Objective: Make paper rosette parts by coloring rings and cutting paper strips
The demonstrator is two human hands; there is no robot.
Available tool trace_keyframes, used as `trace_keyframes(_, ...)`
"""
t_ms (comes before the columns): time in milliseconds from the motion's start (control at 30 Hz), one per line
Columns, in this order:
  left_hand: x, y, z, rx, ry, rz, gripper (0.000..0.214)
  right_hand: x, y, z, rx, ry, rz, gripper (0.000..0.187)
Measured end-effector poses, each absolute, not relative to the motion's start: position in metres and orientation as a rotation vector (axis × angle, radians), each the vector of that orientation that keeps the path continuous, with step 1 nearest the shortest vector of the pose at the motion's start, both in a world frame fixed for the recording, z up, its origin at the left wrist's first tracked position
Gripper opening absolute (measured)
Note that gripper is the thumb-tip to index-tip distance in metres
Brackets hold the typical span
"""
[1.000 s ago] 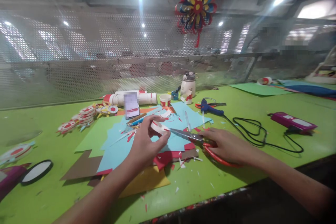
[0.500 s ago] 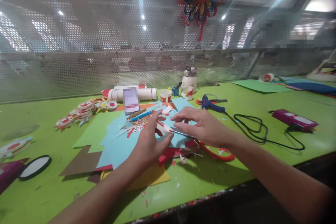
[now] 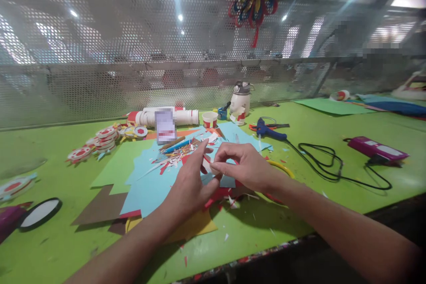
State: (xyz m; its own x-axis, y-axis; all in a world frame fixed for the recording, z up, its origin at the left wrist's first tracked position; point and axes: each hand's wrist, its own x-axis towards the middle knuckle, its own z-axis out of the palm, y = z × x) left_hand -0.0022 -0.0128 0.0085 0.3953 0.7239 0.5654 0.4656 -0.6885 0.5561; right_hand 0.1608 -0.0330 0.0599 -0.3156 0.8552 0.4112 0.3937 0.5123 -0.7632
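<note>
My left hand [image 3: 191,182] is closed around a small white paper piece with red on it [image 3: 207,164], thumb on the near side and fingers on the far side. My right hand [image 3: 246,166] pinches thumb and forefinger together at that piece's right edge. Its full shape is hidden by my fingers. Beneath both hands lie light blue paper sheets [image 3: 146,191] with white and red paper scraps [image 3: 168,162]. A pair of scissors with an orange-yellow handle [image 3: 282,167] lies partly hidden behind my right wrist.
Blue pen [image 3: 178,145] and paper cup [image 3: 209,120] stand out beyond my hands. A blue glue gun [image 3: 271,132] with black cable [image 3: 319,164] lies right, near a purple box [image 3: 377,150]. Red-white paper discs [image 3: 106,135] are stacked left. A bottle [image 3: 240,100] stands behind.
My right hand's fingers, apart before, have closed to a pinch at the white and red paper piece. The left hand keeps its hold. The view has shifted slightly.
</note>
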Motion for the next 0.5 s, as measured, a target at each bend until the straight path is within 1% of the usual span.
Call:
trace_keyframes(100,-0.003,-0.008,0.01,2.282,1.081,1.179,0.068,0.167,-0.031,0.06,-1.054,-1.877,0.629,0.013)
trace_keyframes(133,-0.004,-0.007,0.01,2.255,1.102,1.169,0.067,0.171,-0.03,0.06,-1.083,-1.858,0.59,0.015)
trace_keyframes(267,-0.006,-0.002,0.012,2.205,1.23,1.106,0.057,0.191,-0.017,0.054,-1.227,-1.809,0.45,0.035)
trace_keyframes(300,-0.006,-0.001,0.012,2.205,1.265,1.092,0.054,0.195,-0.014,0.052,-1.254,-1.817,0.446,0.036)
trace_keyframes(333,-0.006,-0.001,0.013,2.204,1.296,1.078,0.052,0.198,-0.012,0.05,-1.279,-1.831,0.452,0.034)
trace_keyframes(433,-0.007,-0.002,0.015,2.208,1.348,1.033,0.043,0.2,-0.011,0.047,-1.331,-1.887,0.491,0.008)
trace_keyframes(500,-0.007,-0.003,0.017,2.232,1.353,1.012,0.038,0.196,-0.014,0.048,-1.343,-1.915,0.512,0.021)
